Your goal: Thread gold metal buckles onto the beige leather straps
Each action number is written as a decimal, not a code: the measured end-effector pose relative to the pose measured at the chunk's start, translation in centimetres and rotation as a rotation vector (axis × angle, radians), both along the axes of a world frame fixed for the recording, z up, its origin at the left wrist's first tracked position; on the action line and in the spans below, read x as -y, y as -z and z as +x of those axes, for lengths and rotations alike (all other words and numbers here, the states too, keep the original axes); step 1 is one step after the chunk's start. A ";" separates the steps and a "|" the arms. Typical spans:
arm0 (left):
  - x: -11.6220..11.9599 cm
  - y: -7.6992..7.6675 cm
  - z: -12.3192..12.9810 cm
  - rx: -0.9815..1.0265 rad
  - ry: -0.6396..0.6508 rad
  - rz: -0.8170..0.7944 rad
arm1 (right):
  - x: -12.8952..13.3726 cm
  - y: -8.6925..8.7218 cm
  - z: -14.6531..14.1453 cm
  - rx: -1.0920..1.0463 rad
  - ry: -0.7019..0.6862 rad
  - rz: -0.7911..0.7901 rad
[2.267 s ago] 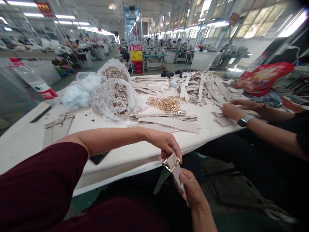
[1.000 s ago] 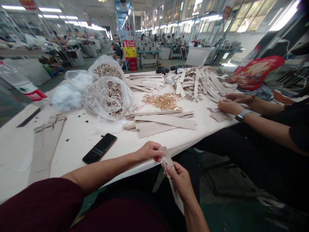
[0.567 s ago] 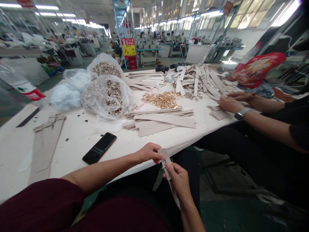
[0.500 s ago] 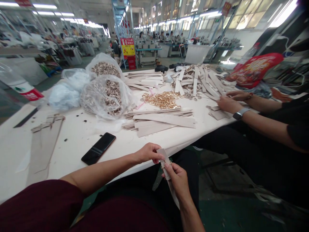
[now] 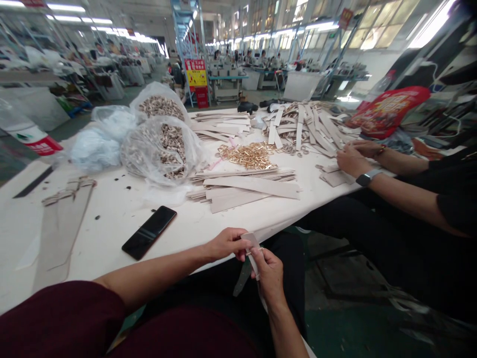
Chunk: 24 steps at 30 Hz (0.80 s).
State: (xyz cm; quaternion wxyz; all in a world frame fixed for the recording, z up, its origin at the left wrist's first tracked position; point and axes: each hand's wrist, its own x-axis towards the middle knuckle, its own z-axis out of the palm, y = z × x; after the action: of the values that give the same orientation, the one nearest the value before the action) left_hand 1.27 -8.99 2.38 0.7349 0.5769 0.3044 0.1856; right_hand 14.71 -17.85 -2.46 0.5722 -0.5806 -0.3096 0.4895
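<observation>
Over my lap, just off the table's front edge, my left hand [image 5: 231, 242] pinches the upper end of a light grey-beige strap [image 5: 250, 239]. My right hand [image 5: 269, 272] grips the same strap lower down, thumb on top. A small gold buckle [image 5: 255, 251] sits around the strap between my two hands. The strap's lower part hangs behind my right wrist and is partly hidden. Nearest on the table are a stack of flat strips [image 5: 253, 189] and a black phone [image 5: 149, 232]. A pile of gold buckles [image 5: 249, 155] lies behind the stack.
Plastic bags of small beige loops [image 5: 172, 149] stand at the back left. Finished-looking straps [image 5: 67, 214] lie at the left on the white table [image 5: 108, 248]. At the right, a co-worker's hands [image 5: 354, 158] handle pieces beside a heap of strips [image 5: 309, 124].
The gold buckle is now higher on the strap, nearer its upper end. My right hand has shifted slightly left and turned. The whole view has shifted a little.
</observation>
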 end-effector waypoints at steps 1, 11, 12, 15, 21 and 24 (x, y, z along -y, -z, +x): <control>-0.1 0.2 -0.2 0.059 -0.016 -0.122 | 0.0 -0.2 0.1 -0.020 -0.012 0.001; 0.2 2.6 -0.3 0.133 0.076 -0.735 | 0.3 -1.0 1.0 0.108 -0.234 -0.093; 0.1 2.5 -0.2 0.121 0.079 -0.732 | 0.3 -1.0 1.0 0.114 -0.259 -0.104; 0.1 2.3 0.0 0.038 0.002 -0.552 | 0.3 -0.9 0.9 0.110 -0.309 -0.128; 1.0 1.5 0.3 -0.150 -0.244 0.207 | 0.4 -1.2 0.9 -0.032 -0.433 -0.056; 1.3 1.1 0.2 -0.235 -0.255 0.629 | 0.4 -1.2 0.8 0.052 -0.382 -0.086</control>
State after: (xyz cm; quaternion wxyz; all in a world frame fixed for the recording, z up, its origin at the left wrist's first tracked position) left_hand 1.49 -10.32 1.25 0.4523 0.7497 0.3842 0.2929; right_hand 15.56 -18.28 -1.26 0.4354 -0.5477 -0.4075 0.5869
